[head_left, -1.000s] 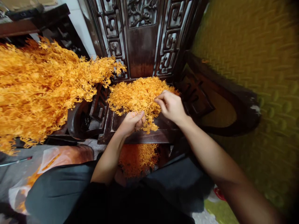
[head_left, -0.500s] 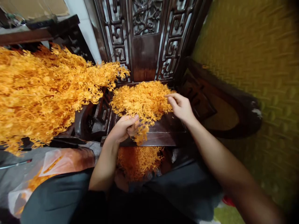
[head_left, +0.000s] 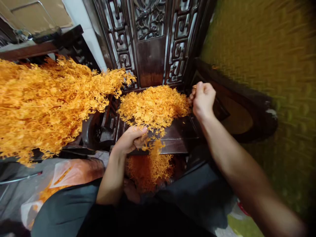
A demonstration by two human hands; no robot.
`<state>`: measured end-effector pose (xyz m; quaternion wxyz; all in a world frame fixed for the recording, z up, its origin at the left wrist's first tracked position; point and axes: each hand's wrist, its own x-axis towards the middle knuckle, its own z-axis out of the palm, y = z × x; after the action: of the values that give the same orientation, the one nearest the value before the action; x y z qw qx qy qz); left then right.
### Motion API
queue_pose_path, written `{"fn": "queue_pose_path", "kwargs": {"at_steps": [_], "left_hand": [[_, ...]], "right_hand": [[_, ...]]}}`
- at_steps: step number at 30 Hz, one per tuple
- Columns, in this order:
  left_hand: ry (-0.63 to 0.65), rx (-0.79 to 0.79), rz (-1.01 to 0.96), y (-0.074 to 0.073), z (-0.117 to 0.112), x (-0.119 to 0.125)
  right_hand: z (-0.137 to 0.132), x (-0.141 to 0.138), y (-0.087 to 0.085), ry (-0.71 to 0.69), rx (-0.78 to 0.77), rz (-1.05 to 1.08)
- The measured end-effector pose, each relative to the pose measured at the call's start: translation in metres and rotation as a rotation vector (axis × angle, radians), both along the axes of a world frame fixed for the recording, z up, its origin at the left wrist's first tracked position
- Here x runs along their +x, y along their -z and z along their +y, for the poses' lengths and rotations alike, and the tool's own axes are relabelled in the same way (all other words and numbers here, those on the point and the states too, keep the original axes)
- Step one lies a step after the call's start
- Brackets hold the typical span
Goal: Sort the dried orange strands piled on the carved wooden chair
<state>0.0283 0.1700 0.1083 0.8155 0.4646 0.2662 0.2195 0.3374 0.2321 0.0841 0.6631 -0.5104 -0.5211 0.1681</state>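
Observation:
My left hand (head_left: 130, 139) is closed around the stems of some orange artificial flower sprigs (head_left: 155, 146), which spread from my fingers over the front edge of the seat. Just beyond lies a pile of the same orange sprigs (head_left: 158, 105) on a dark wooden seat (head_left: 181, 130). At the pile's right end my right hand (head_left: 204, 97) is raised with its fingers curled together. A small bit of orange shows by its fingertips, but what it grips is mostly hidden.
A large heap of orange sprigs (head_left: 49, 105) fills the left side. More sprigs (head_left: 148, 171) sit below the seat between my knees. Plastic bags (head_left: 74, 172) lie at lower left. A carved wooden back (head_left: 151, 59) rises ahead, and a woven yellow mat (head_left: 259, 49) is at right.
My right hand has moved up and to the right, and its fingers have curled in. My left hand keeps its grip, with the sprigs in it spread a little differently.

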Motion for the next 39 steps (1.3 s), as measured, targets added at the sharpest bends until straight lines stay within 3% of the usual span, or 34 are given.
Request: {"fn": "queue_pose_path", "kwargs": {"at_steps": [3, 8, 10, 15, 19, 21, 24, 30, 35, 39], "left_hand": [[0.014, -0.016, 0.008, 0.004, 0.001, -0.003], [0.052, -0.034, 0.000, 0.012, 0.001, 0.007], [0.066, -0.027, 0.013, 0.012, 0.000, 0.012], [0.038, -0.007, 0.086, 0.010, -0.001, 0.021], [0.071, -0.017, 0.110, 0.010, -0.001, 0.018], [0.080, -0.013, 0.130, 0.011, -0.002, 0.015], [0.084, -0.006, 0.206, 0.014, -0.003, 0.013], [0.114, 0.008, 0.235, 0.019, -0.002, 0.021], [0.151, 0.025, 0.298, 0.018, -0.002, 0.028], [0.189, 0.072, 0.344, 0.021, -0.002, 0.033]], "right_hand": [[-0.004, 0.002, 0.001, -0.125, -0.113, 0.243], [-0.034, -0.048, -0.004, -0.513, -0.302, 0.183], [-0.038, -0.062, -0.007, -0.573, -0.343, 0.157], [-0.019, -0.069, -0.002, -0.332, -0.267, 0.321], [0.006, -0.039, -0.002, -0.068, -0.308, 0.545], [0.010, -0.019, -0.005, -0.012, -0.338, 0.566], [0.001, -0.006, -0.011, -0.122, -0.411, 0.484], [-0.033, -0.031, -0.020, -0.432, -0.342, 0.223], [-0.041, -0.042, -0.033, -0.367, -0.225, -0.364], [-0.035, -0.046, -0.035, -0.417, -0.172, -0.750]]}}
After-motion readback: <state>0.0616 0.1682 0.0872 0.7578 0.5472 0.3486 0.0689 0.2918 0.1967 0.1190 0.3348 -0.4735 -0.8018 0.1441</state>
